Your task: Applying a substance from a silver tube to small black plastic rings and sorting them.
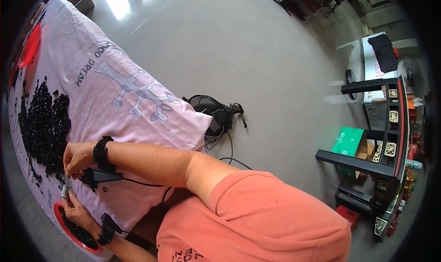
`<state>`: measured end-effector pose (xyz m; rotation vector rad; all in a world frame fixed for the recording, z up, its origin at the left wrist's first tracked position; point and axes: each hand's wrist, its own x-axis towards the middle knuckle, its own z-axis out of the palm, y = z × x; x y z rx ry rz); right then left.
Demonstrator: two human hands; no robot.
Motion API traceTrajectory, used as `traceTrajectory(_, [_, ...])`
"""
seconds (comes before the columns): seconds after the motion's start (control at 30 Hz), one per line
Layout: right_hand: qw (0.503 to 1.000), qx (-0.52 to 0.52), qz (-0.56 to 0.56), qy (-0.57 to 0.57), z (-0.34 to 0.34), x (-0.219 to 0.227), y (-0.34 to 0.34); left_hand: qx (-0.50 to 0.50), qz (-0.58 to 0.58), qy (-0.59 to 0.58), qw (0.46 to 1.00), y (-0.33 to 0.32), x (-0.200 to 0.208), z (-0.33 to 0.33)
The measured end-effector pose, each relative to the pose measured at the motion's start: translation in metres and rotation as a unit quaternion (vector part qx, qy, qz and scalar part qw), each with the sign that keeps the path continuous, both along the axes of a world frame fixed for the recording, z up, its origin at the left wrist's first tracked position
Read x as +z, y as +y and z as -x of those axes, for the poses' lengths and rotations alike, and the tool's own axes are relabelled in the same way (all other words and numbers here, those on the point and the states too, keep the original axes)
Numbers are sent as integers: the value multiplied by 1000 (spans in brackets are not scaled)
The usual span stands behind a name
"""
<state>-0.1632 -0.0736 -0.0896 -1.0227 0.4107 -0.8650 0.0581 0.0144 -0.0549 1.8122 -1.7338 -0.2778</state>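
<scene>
The right hand (77, 157) and left hand (76, 207) are meeting over a small pale piece (65, 190), both pinching it in a closed grip beside the heap of black bits (43, 124) on the pink sheet (138, 110) covering the bench. Working well probably means keeping fingertips close and dropping bits into the red bowl (73, 234).
</scene>
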Motion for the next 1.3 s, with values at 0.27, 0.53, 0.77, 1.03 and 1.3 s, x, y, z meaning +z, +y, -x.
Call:
traceTrajectory(0.27, [998, 13, 1, -57, 6, -1, 2, -17, 72, -20, 997, 24, -6, -20])
traceTrajectory(0.53, [999, -38, -12, 17, 24, 13, -1, 45, 40, -47, 997, 28, 7, 0])
traceTrajectory(0.77, [999, -28, -41, 21, 15, 14, 4, 45, -12, -2, 999, 36, 4, -1])
traceTrajectory(1.03, [998, -34, -39, 26, 17, 9, 3, -1, 61, -28, 998, -1, 3, 16])
traceTrajectory(1.3, [997, -39, -28, 55, 17, 11, 3, -16, 18, -79, 997, -42, 3, 26])
